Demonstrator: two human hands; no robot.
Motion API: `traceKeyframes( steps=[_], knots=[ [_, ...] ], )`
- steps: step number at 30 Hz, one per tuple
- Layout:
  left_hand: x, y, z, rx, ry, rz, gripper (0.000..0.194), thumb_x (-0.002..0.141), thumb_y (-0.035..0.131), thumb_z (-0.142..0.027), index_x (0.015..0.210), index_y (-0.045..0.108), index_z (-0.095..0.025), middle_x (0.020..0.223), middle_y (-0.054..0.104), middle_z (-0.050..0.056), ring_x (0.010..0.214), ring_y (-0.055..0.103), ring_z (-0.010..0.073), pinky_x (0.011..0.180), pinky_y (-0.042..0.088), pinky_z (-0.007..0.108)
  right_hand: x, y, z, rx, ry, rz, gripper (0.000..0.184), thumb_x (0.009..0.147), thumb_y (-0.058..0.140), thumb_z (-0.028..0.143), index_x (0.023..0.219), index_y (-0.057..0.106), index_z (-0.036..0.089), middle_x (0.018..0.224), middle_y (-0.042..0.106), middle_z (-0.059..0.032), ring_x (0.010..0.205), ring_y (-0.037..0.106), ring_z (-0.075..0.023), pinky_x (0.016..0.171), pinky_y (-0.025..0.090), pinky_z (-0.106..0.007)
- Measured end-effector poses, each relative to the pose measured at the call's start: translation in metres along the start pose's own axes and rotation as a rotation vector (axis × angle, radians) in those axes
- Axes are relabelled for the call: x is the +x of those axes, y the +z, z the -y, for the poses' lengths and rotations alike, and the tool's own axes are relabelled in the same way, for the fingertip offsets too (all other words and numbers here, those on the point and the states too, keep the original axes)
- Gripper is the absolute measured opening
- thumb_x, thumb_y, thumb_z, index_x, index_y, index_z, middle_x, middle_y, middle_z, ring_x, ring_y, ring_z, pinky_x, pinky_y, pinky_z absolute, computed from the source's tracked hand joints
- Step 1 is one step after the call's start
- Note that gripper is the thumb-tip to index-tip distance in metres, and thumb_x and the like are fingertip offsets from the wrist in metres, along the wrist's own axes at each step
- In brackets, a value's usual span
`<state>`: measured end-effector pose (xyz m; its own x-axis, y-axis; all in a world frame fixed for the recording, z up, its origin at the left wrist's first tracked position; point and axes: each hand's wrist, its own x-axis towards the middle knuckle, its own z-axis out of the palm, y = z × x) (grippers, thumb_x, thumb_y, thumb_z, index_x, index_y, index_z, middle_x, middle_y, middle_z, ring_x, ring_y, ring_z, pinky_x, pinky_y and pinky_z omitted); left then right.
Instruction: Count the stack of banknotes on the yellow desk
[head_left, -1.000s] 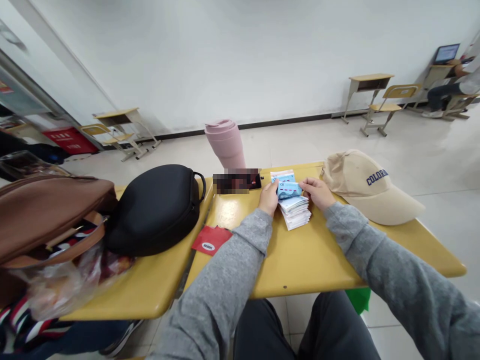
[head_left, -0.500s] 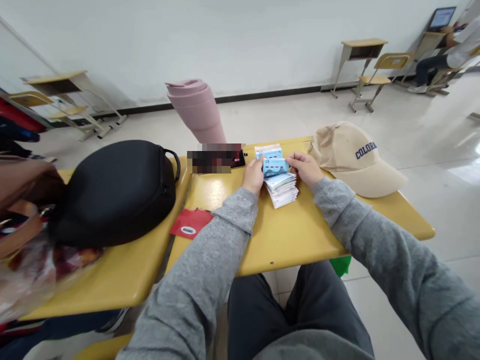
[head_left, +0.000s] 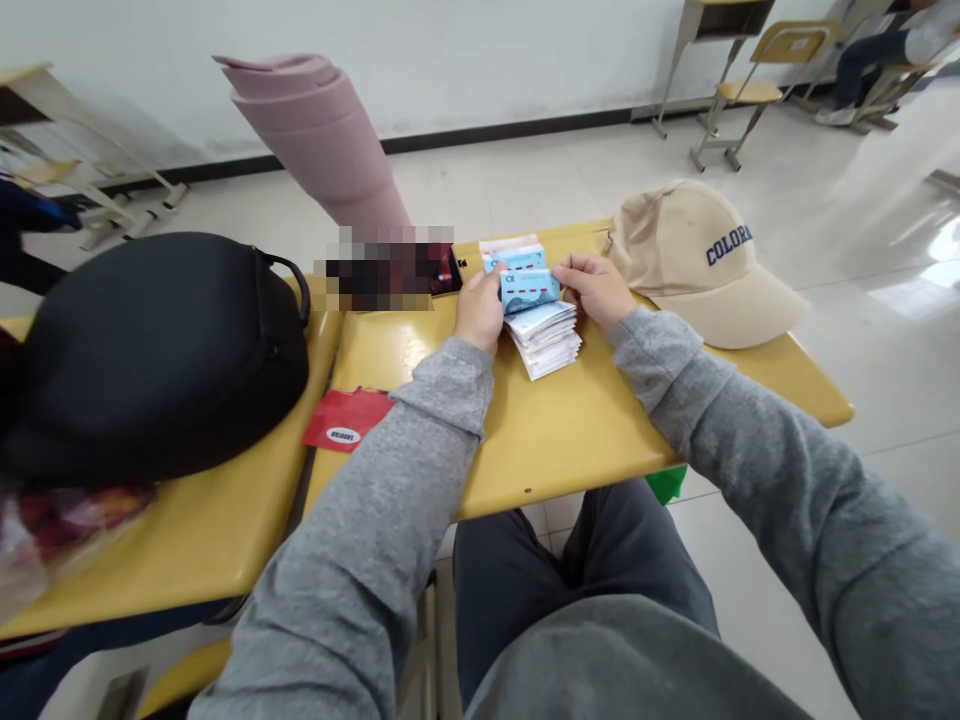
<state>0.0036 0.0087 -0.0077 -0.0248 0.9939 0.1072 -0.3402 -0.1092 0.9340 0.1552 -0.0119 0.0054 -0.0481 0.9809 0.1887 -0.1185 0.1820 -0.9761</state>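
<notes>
My left hand (head_left: 480, 307) grips the left edge of a flat blue printed piece (head_left: 529, 291) with a red dashed line across it. At the opposite edge, the fingers of my right hand (head_left: 598, 288) are pinched on the same piece. Just beyond it lies another blue piece (head_left: 517, 258), with a pale pinkish one behind. On the near side, a leaning stack of thin white and pale blue pieces (head_left: 547, 343) rests on the yellow desk (head_left: 577, 435). Whether these are packets or folded slips, I cannot tell.
A beige cap (head_left: 697, 265) lies to the right. A pink tumbler (head_left: 322, 140) and a partly blurred phone (head_left: 445, 272) are at the back left. Left of my forearm are a red pouch (head_left: 341, 418) and a large black case (head_left: 157, 350). A chair (head_left: 784, 60) stands beyond.
The camera view has tilted down and shifted, so the desk items appear higher and further left. Both hands keep hold of the blue piece, with little visible movement.
</notes>
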Motion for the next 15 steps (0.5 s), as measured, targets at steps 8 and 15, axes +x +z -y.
traceKeyframes(
  steps=[8,15],
  knots=[
    [-0.0051,0.0029,-0.0054,-0.023,-0.012,0.064,0.024,0.067,0.069,-0.035,0.081,0.062,-0.016,0.084,0.069,0.005,0.093,0.065,0.0223,0.085,0.050,0.035,-0.0010,-0.0009,0.0005,-0.052,-0.011,0.013,0.035,0.073,0.068,0.045,0.064,0.047,0.019,0.048,0.045,0.0046,0.044,0.037,-0.0069,0.042,0.027,-0.022],
    [-0.0039,0.0006,-0.0041,0.030,-0.022,0.108,0.024,0.064,0.071,-0.027,0.084,0.064,-0.015,0.084,0.070,0.004,0.088,0.066,0.0211,0.084,0.050,0.036,0.0020,-0.0031,-0.0050,-0.132,-0.055,-0.089,0.034,0.068,0.072,0.042,0.067,0.047,0.019,0.054,0.047,0.0045,0.052,0.044,-0.0085,0.050,0.032,-0.022]
  ],
)
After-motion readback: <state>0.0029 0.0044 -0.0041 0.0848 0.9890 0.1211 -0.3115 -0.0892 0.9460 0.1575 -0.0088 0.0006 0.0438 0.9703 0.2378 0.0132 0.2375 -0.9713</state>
